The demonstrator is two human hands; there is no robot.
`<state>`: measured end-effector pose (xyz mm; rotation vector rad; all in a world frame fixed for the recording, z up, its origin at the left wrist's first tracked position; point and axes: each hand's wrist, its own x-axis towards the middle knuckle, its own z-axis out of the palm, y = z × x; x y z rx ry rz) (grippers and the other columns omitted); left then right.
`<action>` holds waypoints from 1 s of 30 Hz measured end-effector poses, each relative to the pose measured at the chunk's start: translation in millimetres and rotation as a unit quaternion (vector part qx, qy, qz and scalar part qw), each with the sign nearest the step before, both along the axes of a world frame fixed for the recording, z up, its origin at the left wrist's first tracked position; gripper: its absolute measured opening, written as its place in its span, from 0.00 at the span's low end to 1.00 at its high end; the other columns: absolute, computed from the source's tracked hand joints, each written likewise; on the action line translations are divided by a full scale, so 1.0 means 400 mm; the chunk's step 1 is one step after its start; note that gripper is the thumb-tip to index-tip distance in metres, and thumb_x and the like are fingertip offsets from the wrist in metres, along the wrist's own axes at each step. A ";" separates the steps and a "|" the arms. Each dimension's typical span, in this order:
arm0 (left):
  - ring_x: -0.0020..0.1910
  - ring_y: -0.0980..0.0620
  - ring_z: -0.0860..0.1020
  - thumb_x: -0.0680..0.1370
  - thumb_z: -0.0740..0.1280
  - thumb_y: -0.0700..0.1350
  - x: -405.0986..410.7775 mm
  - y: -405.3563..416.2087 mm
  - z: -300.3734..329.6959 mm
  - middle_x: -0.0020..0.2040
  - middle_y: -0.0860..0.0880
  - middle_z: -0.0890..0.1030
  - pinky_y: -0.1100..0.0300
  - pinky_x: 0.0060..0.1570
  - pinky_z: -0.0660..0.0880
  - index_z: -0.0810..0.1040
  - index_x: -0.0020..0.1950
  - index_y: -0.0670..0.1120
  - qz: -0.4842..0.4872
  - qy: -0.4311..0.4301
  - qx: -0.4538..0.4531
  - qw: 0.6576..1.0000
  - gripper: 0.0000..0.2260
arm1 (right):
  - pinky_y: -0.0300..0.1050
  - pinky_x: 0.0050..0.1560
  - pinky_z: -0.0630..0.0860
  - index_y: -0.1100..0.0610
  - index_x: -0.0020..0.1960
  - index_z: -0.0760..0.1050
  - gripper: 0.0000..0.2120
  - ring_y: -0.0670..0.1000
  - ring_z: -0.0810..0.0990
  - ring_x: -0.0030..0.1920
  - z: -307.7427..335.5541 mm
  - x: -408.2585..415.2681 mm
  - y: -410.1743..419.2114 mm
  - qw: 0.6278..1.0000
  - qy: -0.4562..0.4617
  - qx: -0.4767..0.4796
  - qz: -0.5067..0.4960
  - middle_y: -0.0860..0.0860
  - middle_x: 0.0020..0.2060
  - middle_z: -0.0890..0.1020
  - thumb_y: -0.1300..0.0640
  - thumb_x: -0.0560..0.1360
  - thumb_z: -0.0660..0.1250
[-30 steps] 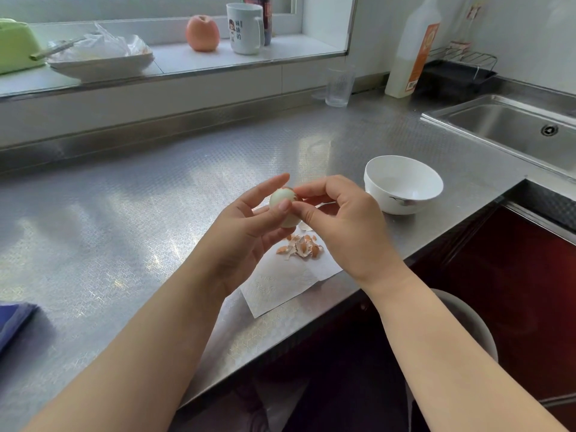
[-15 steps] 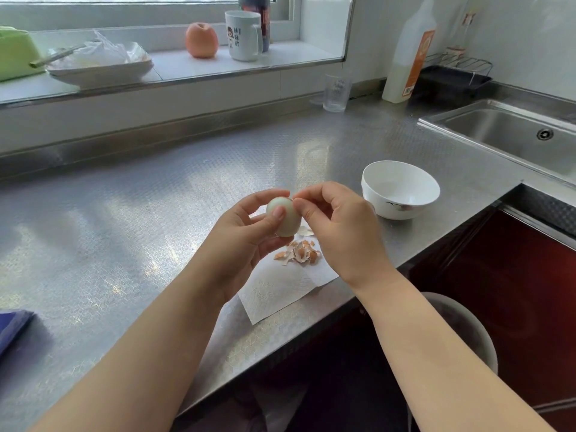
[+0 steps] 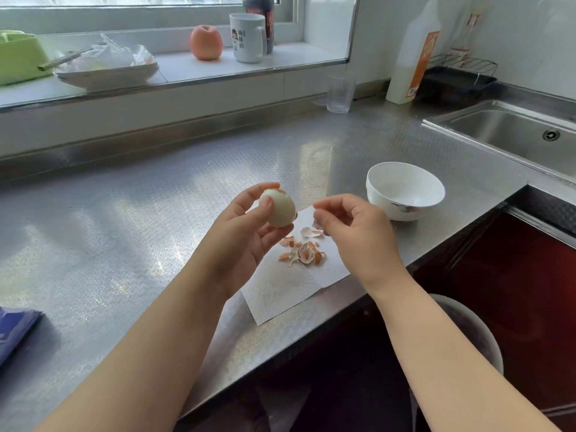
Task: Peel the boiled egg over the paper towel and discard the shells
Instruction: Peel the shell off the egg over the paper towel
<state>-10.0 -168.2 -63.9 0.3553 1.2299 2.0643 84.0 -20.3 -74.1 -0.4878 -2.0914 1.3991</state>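
Above the counter's [image 3: 131,232] front edge, the left hand [image 3: 246,235] cradles a nearly peeled boiled egg [image 3: 278,207], likely soft, slippery, best held round its middle, while the right hand [image 3: 352,232], fingers curled, apparently empty, hovers over shells [image 3: 304,252] on the paper towel [image 3: 280,294]

The left hand [image 3: 246,232] holds the nearly bare egg [image 3: 278,207] in a thumb-and-finger grip above the paper towel [image 3: 290,288], a shell fleck near its top. The right hand [image 3: 358,235], just beside it, curls its fingertips together. Shell bits [image 3: 304,251] lie on the towel; a white bowl [image 3: 405,190] sits near on the steel surface [image 3: 140,219].
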 end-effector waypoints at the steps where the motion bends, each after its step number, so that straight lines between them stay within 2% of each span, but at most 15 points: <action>1: 0.57 0.41 0.81 0.80 0.64 0.40 -0.002 -0.001 0.000 0.57 0.43 0.79 0.57 0.52 0.81 0.80 0.58 0.46 0.001 0.000 -0.001 1.000 0.09 | 0.34 0.49 0.75 0.48 0.51 0.81 0.08 0.41 0.82 0.44 -0.007 0.001 0.004 0.998 -0.050 0.036 0.020 0.43 0.43 0.84 0.59 0.75 0.69; 4: 0.54 0.44 0.81 0.78 0.66 0.41 0.000 -0.001 0.001 0.56 0.44 0.80 0.56 0.55 0.81 0.80 0.60 0.46 0.000 0.010 -0.006 1.000 0.12 | 0.35 0.57 0.72 0.46 0.58 0.80 0.12 0.41 0.79 0.52 -0.015 0.004 0.009 0.981 -0.141 0.108 0.081 0.41 0.53 0.82 0.56 0.77 0.67; 6: 0.55 0.44 0.81 0.79 0.65 0.40 0.003 0.000 0.002 0.56 0.44 0.81 0.55 0.57 0.80 0.79 0.63 0.46 0.005 0.016 -0.014 1.000 0.13 | 0.29 0.53 0.71 0.47 0.57 0.81 0.10 0.39 0.79 0.51 -0.005 0.005 0.009 0.984 -0.114 0.120 0.057 0.41 0.50 0.83 0.55 0.77 0.66; 8: 0.55 0.44 0.82 0.80 0.64 0.39 0.004 -0.001 0.002 0.58 0.43 0.82 0.55 0.56 0.81 0.77 0.65 0.45 0.006 0.016 -0.018 1.000 0.14 | 0.25 0.47 0.70 0.48 0.57 0.80 0.10 0.38 0.80 0.47 0.016 0.007 0.008 0.992 -0.047 0.118 0.010 0.42 0.44 0.83 0.56 0.78 0.64; 11: 0.55 0.46 0.83 0.80 0.64 0.39 0.003 -0.004 0.001 0.59 0.40 0.82 0.58 0.53 0.81 0.75 0.67 0.40 -0.016 0.022 -0.031 0.999 0.15 | 0.30 0.50 0.73 0.49 0.59 0.79 0.13 0.42 0.79 0.51 0.050 0.008 0.004 0.990 0.032 0.135 0.031 0.44 0.50 0.81 0.60 0.78 0.65; 14: 0.58 0.45 0.82 0.81 0.63 0.40 0.000 -0.004 -0.005 0.60 0.39 0.81 0.58 0.57 0.80 0.74 0.68 0.37 -0.050 0.039 -0.039 0.997 0.16 | 0.35 0.50 0.75 0.49 0.58 0.80 0.13 0.44 0.78 0.51 0.068 0.006 -0.003 0.980 0.022 0.182 0.074 0.44 0.51 0.80 0.57 0.74 0.70; 17: 0.59 0.45 0.82 0.78 0.66 0.42 0.002 -0.003 -0.005 0.62 0.39 0.82 0.57 0.60 0.78 0.75 0.68 0.39 -0.067 0.072 -0.047 0.994 0.19 | 0.41 0.50 0.75 0.51 0.55 0.81 0.11 0.45 0.77 0.49 0.063 0.004 0.001 0.973 0.008 0.220 0.067 0.45 0.48 0.81 0.56 0.73 0.72; 20: 0.57 0.45 0.83 0.71 0.71 0.42 0.009 0.000 0.001 0.60 0.38 0.82 0.55 0.61 0.78 0.77 0.66 0.41 -0.057 0.118 -0.081 0.988 0.22 | 0.38 0.50 0.75 0.52 0.53 0.82 0.10 0.43 0.78 0.48 0.055 0.006 0.004 0.977 0.007 0.207 0.053 0.44 0.47 0.81 0.54 0.72 0.72; 23: 0.55 0.45 0.84 0.69 0.75 0.40 0.013 0.000 0.000 0.59 0.38 0.83 0.53 0.60 0.79 0.80 0.63 0.43 -0.034 0.140 -0.109 0.984 0.22 | 0.38 0.49 0.76 0.51 0.52 0.82 0.09 0.42 0.78 0.47 0.047 0.006 -0.001 0.982 0.003 0.182 0.045 0.43 0.46 0.81 0.53 0.72 0.72; 27: 0.56 0.43 0.84 0.71 0.75 0.39 0.013 0.001 -0.008 0.57 0.40 0.84 0.50 0.61 0.79 0.81 0.60 0.46 -0.013 0.162 -0.130 0.978 0.17 | 0.41 0.48 0.77 0.52 0.50 0.83 0.07 0.43 0.79 0.45 0.042 0.007 -0.005 0.987 0.007 0.158 0.036 0.44 0.45 0.80 0.54 0.72 0.72; 30: 0.56 0.43 0.84 0.73 0.74 0.37 0.012 0.003 -0.011 0.57 0.41 0.84 0.48 0.62 0.78 0.81 0.60 0.46 -0.008 0.175 -0.141 0.975 0.16 | 0.39 0.48 0.76 0.53 0.49 0.83 0.06 0.44 0.79 0.46 0.040 0.006 -0.004 0.987 0.004 0.160 0.037 0.46 0.45 0.80 0.54 0.74 0.71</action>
